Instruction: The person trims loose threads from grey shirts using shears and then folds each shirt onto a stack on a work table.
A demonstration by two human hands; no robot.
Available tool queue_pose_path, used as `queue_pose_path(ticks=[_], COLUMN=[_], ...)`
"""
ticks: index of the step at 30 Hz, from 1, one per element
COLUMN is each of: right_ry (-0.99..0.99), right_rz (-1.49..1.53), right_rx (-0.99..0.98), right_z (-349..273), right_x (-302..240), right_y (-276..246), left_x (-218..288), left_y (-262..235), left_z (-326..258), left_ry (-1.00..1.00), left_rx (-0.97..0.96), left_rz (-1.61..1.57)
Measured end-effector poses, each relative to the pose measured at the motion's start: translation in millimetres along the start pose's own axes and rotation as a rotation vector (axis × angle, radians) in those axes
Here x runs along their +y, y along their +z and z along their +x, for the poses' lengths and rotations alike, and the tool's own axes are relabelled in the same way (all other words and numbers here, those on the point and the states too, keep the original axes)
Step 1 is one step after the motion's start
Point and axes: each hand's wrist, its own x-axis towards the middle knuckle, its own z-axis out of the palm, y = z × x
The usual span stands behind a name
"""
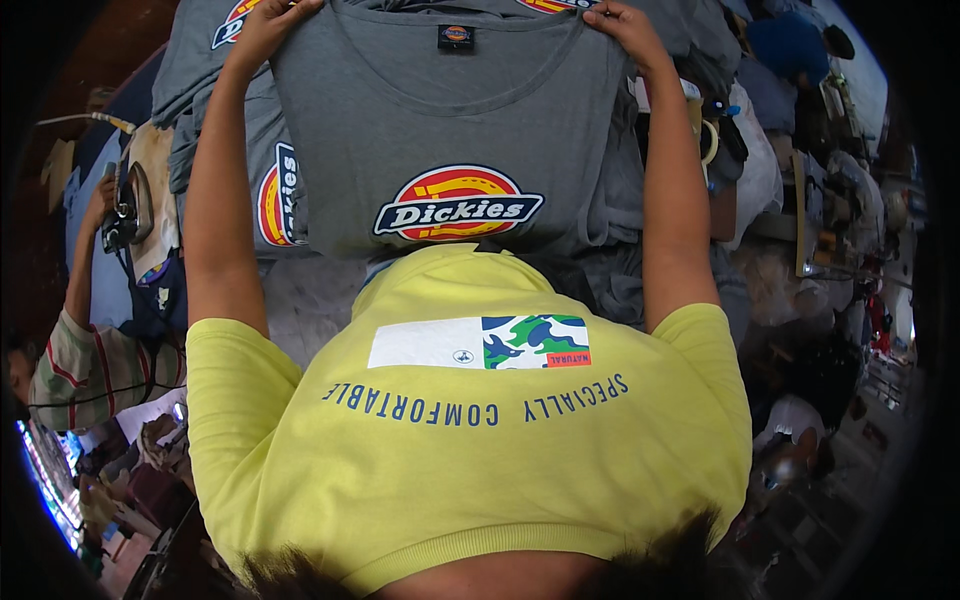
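A grey T-shirt (440, 125) is spread out in front of me, its neckline at the far end. It has a dark neck label (456, 38) and a red, yellow and blue chest print (460, 204). At its far left shoulder, my left hand (273, 25) pinches the cloth, partly cut off by the upper edge. My right hand (632, 30) grips the opposite shoulder between thumb and fingers. Both arms are stretched forward, and the shirt's near end is hidden behind my yellow top.
More printed grey shirts (222, 110) lie under and beside this one. On the left, a co-worker in a striped sleeve (95, 375) has a hand on a dark clothes iron (122, 205). A roll of tape (710, 142) and white plastic (760, 165) are at the right.
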Motion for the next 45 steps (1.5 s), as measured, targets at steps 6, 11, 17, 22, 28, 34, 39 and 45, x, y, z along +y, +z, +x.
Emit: queue_pose_path(ticks=[6,11,17,22,28,34,39,45], right_ry=[0.018,-0.041,-0.501,-0.344,-0.124,-0.181,-0.012,-0.088], right_rz=[-0.186,-0.573,-0.547,-0.769,-0.812,-0.731,-0.412,-0.501], right_rx=[0.052,0.256,0.092,-0.175,0.069,0.3,0.234,0.25], right_z=[9.9,-11.9,-99.5,-147.0,-113.5,-51.2,-18.5,25.2], right_x=[25.2,38.6,-38.8,-4.4,46.6,66.7,62.6,48.8], right_y=[30.2,101.0,161.9,175.1,135.3,124.1,100.8,97.0], left_x=[-16.9,-45.9,50.9,45.7,50.8,82.5,73.3,73.5], left_y=[26.9,95.5,182.4,212.5,215.5,256.4,267.4,265.4], left_z=[-1.6,-34.5,-127.5,-171.6,-164.1,-136.3,-134.0,-129.2], left_ry=[-0.065,-0.117,0.239,0.071,0.057,0.427,0.458,0.442], left_rx=[0.059,0.205,0.211,-0.1,-0.168,-0.407,-0.474,-0.515], left_rz=[0.344,0.626,0.466,0.669,0.733,0.547,0.481,0.473])
